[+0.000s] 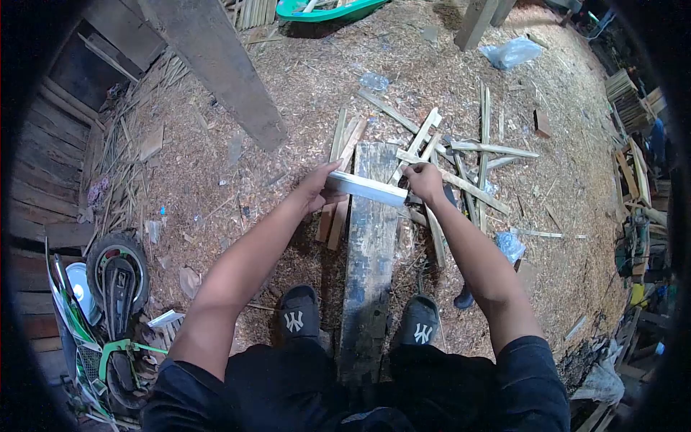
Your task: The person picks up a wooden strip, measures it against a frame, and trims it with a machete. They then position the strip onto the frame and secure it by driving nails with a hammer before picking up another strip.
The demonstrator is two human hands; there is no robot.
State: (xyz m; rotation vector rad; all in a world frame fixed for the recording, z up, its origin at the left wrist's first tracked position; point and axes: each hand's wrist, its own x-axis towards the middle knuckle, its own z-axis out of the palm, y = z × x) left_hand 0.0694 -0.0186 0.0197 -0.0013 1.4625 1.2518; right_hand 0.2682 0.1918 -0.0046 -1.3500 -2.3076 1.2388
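I hold a pale flat wooden strip point(367, 189) crosswise above a dark weathered plank point(368, 266) that runs between my two feet. My left hand point(319, 186) grips the strip's left end. My right hand point(423, 181) closes on its right end, and whether it also holds a tool there I cannot tell. Beyond the plank lies a loose heap of split wooden strips point(461, 155).
Sawdust and shavings cover the ground. A thick dark beam point(216, 65) slants at the upper left. A small motorbike point(108, 302) stands at the lower left. A green basin point(324, 10) sits at the top, a plastic bag point(509, 52) at the upper right.
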